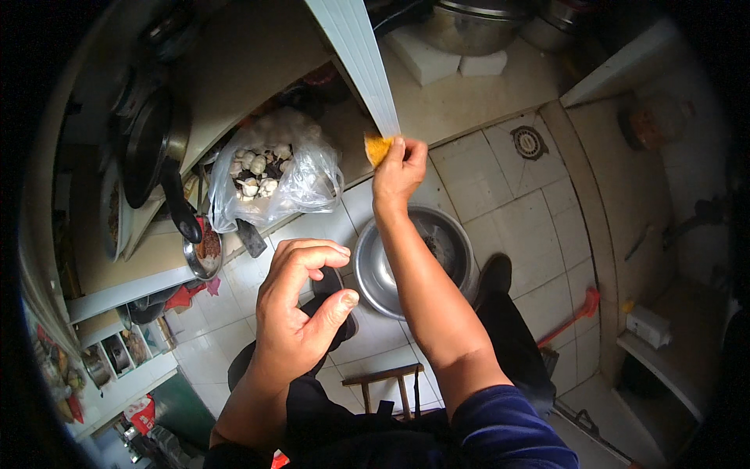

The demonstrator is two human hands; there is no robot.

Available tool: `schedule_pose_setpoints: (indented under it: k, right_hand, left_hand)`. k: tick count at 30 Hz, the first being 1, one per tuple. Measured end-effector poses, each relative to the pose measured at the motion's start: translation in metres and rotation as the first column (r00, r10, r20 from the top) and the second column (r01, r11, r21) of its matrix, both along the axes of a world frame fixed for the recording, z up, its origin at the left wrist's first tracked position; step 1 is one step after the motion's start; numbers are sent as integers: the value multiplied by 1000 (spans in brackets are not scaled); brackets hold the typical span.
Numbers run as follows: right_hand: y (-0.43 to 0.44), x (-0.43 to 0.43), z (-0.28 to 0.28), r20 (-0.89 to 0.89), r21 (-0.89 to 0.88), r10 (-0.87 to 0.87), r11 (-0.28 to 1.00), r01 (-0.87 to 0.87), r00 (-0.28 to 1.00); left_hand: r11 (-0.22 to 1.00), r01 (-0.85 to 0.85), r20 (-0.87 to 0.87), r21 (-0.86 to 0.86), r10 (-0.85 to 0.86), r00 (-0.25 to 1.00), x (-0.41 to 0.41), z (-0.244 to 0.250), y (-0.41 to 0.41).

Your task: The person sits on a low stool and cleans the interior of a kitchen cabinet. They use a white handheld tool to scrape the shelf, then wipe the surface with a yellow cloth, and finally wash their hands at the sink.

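My right hand [399, 173] pinches a yellow sponge [378, 150] at the lower end of a pale ribbed panel edge [357, 58]. The sponge appears to touch that edge. Below my right forearm, a metal basin [375, 287] stands on the tiled floor, with some water and a dark scrap inside; the forearm hides part of it. My left hand [299, 305] hangs in the air left of the basin, fingers curved and apart, with nothing in it.
A clear plastic bag [310, 187] of garlic bulbs [258, 165] sits on the left shelf. Beside it are a black-handled pan [149, 146] and a metal bowl [205, 267]. A floor drain [528, 143] lies ahead right. A red-handled tool [568, 325] is at right, a wooden stool [384, 375] below.
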State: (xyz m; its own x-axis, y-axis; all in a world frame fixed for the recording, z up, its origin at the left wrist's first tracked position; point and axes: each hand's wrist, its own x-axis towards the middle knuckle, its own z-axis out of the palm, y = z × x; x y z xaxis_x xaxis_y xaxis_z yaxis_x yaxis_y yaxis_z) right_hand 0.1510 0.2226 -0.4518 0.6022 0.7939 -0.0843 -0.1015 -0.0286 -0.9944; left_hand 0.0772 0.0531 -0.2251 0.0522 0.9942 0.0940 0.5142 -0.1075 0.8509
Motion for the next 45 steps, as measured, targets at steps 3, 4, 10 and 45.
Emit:
schedule_pose_setpoints:
  k: [3, 4, 10, 45]
  right_hand:
    - [1, -4, -45, -105, -262, 56, 962, -82, 993]
    - [-3, -7, -29, -104, -174, 67, 981, -85, 992]
    - [-13, -13, 43, -168, 148, 92, 987, -67, 982]
    - [6, -5, -106, -302, -335, -5, 937, -101, 953]
  left_hand:
    - [1000, -6, -7, -8, 6, 1000, -5, 1, -3]
    - [1000, -17, -16, -11, 17, 1000, -8, 1, -7]
    - [1000, -23, 10, 8, 23, 1000, -9, 6, -5]
    - [999, -33, 3, -15, 33, 999, -32, 8, -7]
